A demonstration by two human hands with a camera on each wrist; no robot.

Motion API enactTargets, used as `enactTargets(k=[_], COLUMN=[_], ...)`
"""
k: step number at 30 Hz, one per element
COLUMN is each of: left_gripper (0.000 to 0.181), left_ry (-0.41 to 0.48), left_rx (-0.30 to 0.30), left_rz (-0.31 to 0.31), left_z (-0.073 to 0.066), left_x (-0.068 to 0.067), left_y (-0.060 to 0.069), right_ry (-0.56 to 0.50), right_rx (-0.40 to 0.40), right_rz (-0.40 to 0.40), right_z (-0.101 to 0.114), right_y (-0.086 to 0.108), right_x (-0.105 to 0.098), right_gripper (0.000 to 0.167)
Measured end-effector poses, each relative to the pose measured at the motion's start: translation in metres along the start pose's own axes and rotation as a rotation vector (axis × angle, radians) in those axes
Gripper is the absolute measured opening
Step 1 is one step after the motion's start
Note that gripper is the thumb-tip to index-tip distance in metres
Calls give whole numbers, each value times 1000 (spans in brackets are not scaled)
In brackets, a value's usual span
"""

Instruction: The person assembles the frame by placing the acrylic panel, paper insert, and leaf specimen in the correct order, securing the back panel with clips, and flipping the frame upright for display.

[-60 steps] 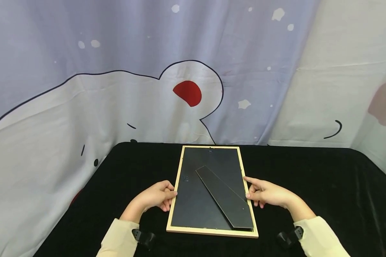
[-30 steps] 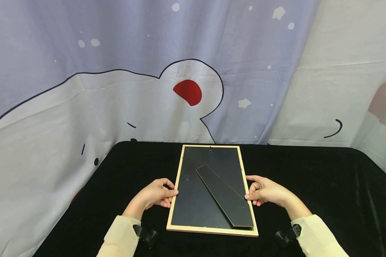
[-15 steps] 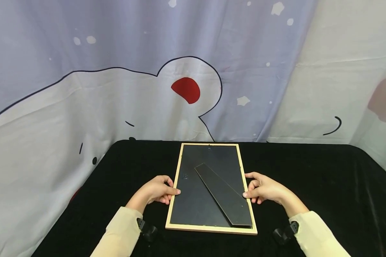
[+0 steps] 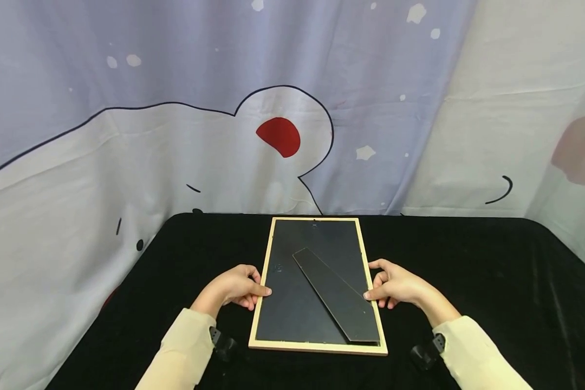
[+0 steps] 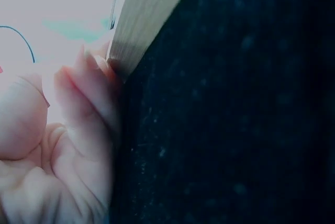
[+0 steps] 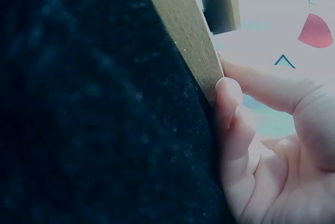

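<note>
A picture frame (image 4: 318, 348) with a pale wooden border lies back side up on black cloth, its dark stand flap (image 4: 338, 298) slanting across the backing. My left hand (image 4: 234, 288) grips the left border, thumb on top and fingers at the side. On the opposite border my right hand (image 4: 397, 284) pinches with the thumb on top, index finger stretched along the edge. In the left wrist view, fingertips of the left hand (image 5: 73, 124) meet the wooden side (image 5: 146, 20). The right wrist view shows the right hand (image 6: 272, 135) against the wooden side (image 6: 183, 30).
Black cloth (image 4: 468, 271) covers the table on both sides of the frame. Behind its far edge hangs a patterned curtain (image 4: 175, 157) in lilac and white. Each wrist carries a small black camera, such as the one at the right cuff (image 4: 425, 355).
Both thumbs reach slightly further over the border, and the hands sit a little higher in view. The whole scene has shifted slightly left and up. Both hands stay at the frame's sides.
</note>
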State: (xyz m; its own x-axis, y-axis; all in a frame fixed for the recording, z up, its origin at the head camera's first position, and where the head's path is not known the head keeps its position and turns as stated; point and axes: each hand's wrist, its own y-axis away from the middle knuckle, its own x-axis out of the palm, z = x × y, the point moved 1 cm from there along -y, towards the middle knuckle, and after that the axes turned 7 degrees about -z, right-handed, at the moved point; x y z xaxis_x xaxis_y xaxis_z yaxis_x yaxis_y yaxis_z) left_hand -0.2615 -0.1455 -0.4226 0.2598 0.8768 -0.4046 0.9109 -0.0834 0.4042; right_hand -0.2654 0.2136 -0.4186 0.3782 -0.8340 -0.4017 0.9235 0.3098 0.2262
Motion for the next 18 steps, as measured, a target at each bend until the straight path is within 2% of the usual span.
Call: enactTargets(k=[10, 18], left_gripper=[23, 24], left_ry=[-90, -123], left_rx=[11, 8], left_rz=[-2, 13], left_z=[-9, -9], left_x=[-3, 0], left_y=[2, -1], right_ry=[84, 152], right_rx=[28, 41], right_rz=[-40, -15], right_z=[10, 12], right_y=[-2, 0], right_x=[4, 2], right_gripper=[80, 78])
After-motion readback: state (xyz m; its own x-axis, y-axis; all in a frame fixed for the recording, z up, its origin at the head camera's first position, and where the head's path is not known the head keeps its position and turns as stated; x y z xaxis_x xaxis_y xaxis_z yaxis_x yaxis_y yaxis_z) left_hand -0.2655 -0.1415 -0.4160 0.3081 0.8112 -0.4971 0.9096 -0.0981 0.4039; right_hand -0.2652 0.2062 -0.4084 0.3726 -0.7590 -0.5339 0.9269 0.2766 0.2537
